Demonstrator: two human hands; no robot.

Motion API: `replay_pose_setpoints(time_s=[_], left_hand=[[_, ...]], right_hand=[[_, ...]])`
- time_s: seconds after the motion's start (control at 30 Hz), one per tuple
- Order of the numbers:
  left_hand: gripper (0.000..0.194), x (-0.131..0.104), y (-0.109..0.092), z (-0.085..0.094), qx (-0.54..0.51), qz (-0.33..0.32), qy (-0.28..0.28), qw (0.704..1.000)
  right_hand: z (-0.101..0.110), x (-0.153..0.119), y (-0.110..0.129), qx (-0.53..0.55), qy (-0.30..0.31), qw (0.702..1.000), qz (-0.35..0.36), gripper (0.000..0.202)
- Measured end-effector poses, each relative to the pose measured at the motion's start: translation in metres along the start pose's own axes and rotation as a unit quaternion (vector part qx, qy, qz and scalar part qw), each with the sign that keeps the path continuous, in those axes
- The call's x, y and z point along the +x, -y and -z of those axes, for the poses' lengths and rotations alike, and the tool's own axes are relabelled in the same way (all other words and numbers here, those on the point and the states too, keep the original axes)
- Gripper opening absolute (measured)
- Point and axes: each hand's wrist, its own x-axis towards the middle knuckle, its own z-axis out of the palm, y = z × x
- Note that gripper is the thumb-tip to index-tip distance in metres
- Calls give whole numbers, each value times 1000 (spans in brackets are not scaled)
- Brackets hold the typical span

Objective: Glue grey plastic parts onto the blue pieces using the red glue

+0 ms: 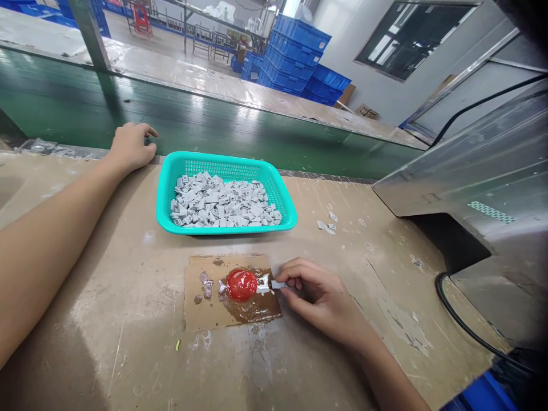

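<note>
My right hand [323, 299] pinches a small flat light-grey piece [278, 284] between thumb and fingers, low over the right edge of a wet cardboard pad [194, 314]. Just left of the fingertips sits a round, shiny red thing [242, 285] in a puddle of clear liquid, with a glossy white part [262, 283] at its right side. Whether this white part joins the held piece I cannot tell. My left hand [132, 145] rests at the conveyor's near edge, fingers loosely bent and thumb apart, with nothing visible in it. Beside it stands a turquoise basket [226, 230] holding many small grey plastic pieces [218, 200].
Several loose grey pieces [329, 226] lie right of the basket. Behind runs a green conveyor belt [222, 125]. A metal machine housing [479, 188] with a black cable [458, 328] bounds the right side. Stacked blue crates [293, 54] stand farther back.
</note>
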Motion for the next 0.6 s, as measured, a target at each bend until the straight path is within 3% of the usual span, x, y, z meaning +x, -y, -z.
replay_pose_setpoints(time_s=[0.13, 0.6], left_hand=[[49, 2, 1, -2, -4, 17, 23, 1000], [49, 2, 4, -7, -29, 24, 21, 999]], right_hand=[[-1, -1, 0, 2, -4, 1000, -5, 10], [-2, 1, 1, -7, -13, 1000, -18, 6]])
